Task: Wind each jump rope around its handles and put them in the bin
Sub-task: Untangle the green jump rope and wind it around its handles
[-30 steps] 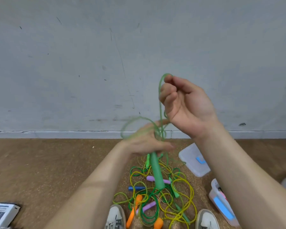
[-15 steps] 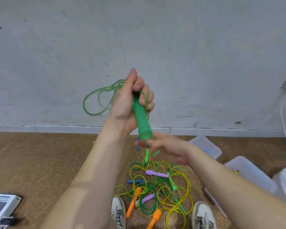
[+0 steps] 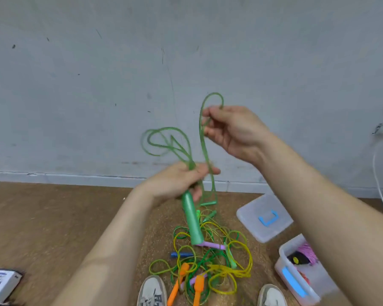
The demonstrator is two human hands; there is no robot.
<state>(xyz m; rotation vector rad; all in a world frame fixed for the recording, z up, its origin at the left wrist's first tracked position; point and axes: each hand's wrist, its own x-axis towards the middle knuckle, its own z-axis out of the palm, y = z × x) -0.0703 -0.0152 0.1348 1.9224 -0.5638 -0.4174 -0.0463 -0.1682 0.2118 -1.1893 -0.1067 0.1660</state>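
Gripping one thick green handle [image 3: 191, 219] together with gathered turns of its green cord [image 3: 202, 140], the left hand [image 3: 177, 182] is a closed fist near the middle of the view, and the handle's free end points down toward six o'clock. The right hand [image 3: 234, 131], at one o'clock from the left, pinches the same cord between thumb and fingertips. One small loop stands above the pinch. Two blurred loops fan out of the left fist toward eleven o'clock. One strand drops from the fist to a second, thinner green handle [image 3: 207, 203], which dangles nearly level just beside the thick one.

On the floor at six o'clock lies a pile of ropes [image 3: 241, 268], yellow and green cords tangled together. In it show two orange handles [image 3: 198, 288], two purple handles [image 3: 212, 245], one blue handle [image 3: 181, 254] and two pale green ones [image 3: 230, 257].

One clear bin [image 3: 281, 252] with a blue latch stands at three o'clock from the pile. It holds one pink wound bundle [image 3: 307, 252] and one dark item with yellow on it. One clear lid [image 3: 252, 215] lies flat at two o'clock from the pile, apart from the bin.

Two white shoes [image 3: 152, 291] sit at the bottom edge, at seven and five o'clock from the pile. One printed box [image 3: 0, 286] lies at eight o'clock in the view, and one white cable [image 3: 378, 184] hangs at three o'clock.
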